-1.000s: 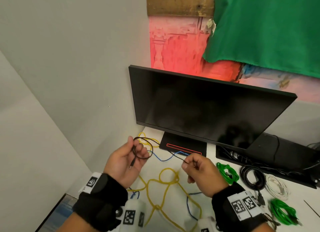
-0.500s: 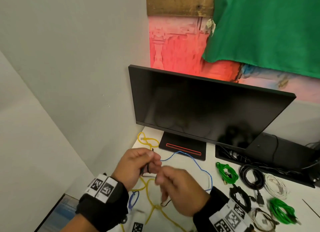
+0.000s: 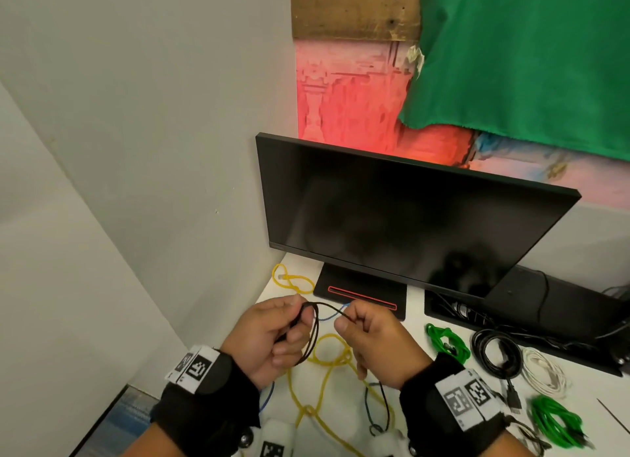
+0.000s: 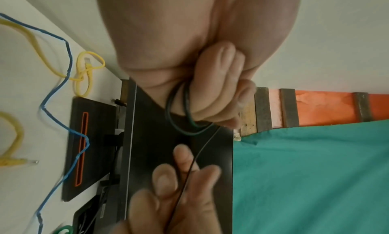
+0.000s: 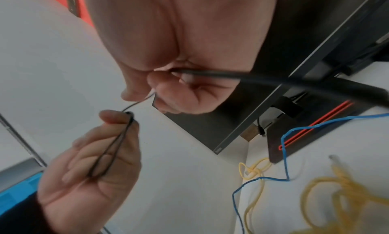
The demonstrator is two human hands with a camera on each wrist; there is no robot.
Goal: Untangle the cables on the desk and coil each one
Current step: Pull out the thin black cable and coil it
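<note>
Black thin cable: another loop has joined the left hand's pinched coil; the right hand, moved apart again, grips the slack. Coiling advances.

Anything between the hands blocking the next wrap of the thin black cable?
Nothing visible. The left hand holds the thin black cable loops, the right hand pinches its free strand, open air between. Yellow cable and blue cable lie below on the desk.

You are at an office desk: white desktop, dark flat black monitor, plain grey partition walls.
</note>
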